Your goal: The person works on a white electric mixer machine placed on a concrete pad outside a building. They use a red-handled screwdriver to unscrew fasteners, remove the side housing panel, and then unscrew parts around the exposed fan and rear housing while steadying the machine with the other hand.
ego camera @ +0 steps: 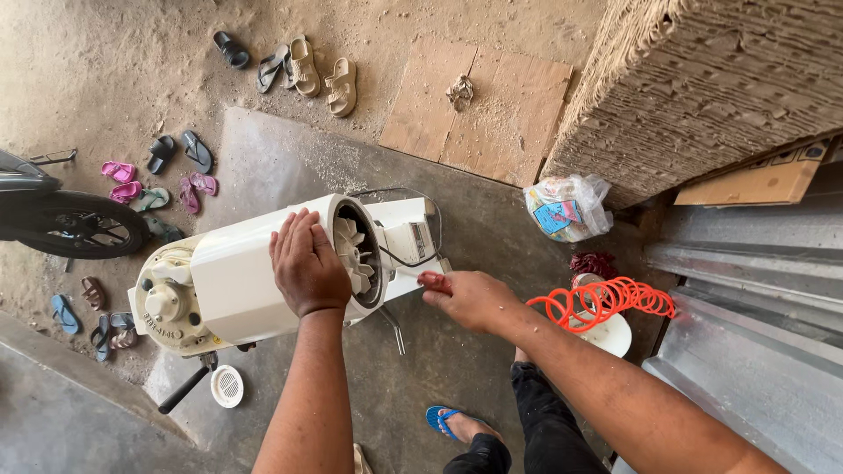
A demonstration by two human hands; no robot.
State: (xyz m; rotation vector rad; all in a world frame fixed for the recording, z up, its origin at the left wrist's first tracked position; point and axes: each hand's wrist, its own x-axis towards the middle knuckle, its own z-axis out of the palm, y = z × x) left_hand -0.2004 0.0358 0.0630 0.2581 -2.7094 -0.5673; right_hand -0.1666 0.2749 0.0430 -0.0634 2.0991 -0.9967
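Observation:
A cream-white electric motor [233, 281] lies on its side on the concrete floor, its open end showing a white fan [356, 254]. My left hand [306, 263] rests flat on top of the housing near the fan end. My right hand [470, 298] is closed around a red-handled tool [433, 282] beside the motor's terminal box [413, 241]. An orange coiled hose [601, 300] runs from behind my right wrist.
A round white grille cover [227, 386] and a black handle [183, 391] lie below the motor. Several sandals are scattered at the left and top. A motorbike wheel [70, 226] is at left. A plastic bag [568, 207], a cardboard stack and metal sheets stand at right.

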